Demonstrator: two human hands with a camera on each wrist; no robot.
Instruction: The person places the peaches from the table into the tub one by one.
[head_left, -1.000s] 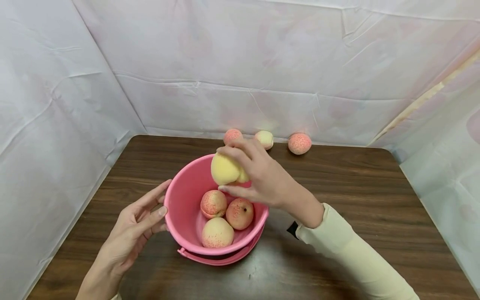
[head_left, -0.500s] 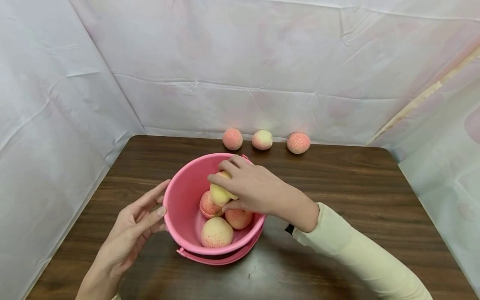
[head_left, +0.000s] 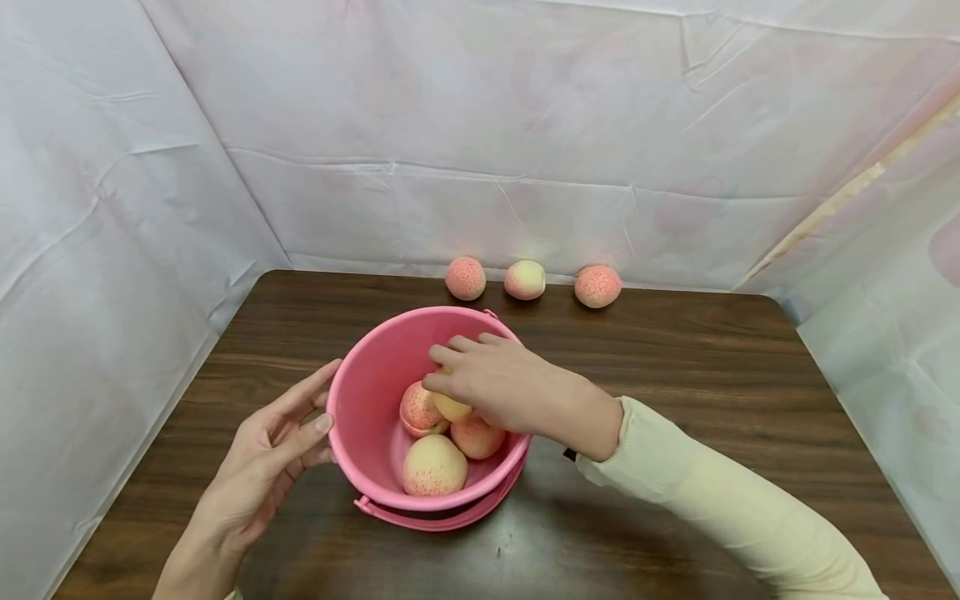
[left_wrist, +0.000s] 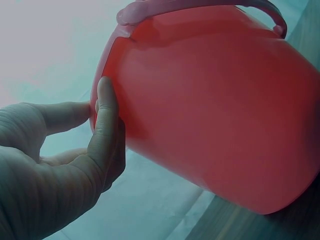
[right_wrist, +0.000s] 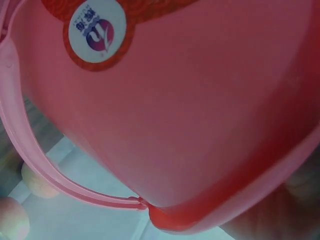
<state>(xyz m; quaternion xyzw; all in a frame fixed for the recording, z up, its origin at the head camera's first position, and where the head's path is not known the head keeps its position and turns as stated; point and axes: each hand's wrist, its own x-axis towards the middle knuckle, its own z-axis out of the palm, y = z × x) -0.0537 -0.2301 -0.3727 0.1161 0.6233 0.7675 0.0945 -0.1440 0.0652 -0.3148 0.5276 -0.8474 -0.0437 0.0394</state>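
Note:
My left hand holds the left rim of a pink bucket. In the left wrist view, thumb and fingers pinch the bucket's edge, fingers against the outer wall. Down inside the bucket, my right hand grips a yellow peach, mostly covered by the fingers. This peach sits over two reddish peaches, one on the left and one on the right. A pale peach lies nearest the front. The right wrist view shows the bucket's outer wall with a round label; the hand is mostly hidden behind the rim.
Along the table's back edge lie three more peaches: a pink one, a pale one and another pink one. The bucket's handle hangs down in front. White sheeting encloses the dark wooden table.
My right hand has lowered the yellow peach from above the rim down into the bucket, onto the other peaches. The left hand has stayed on the rim.

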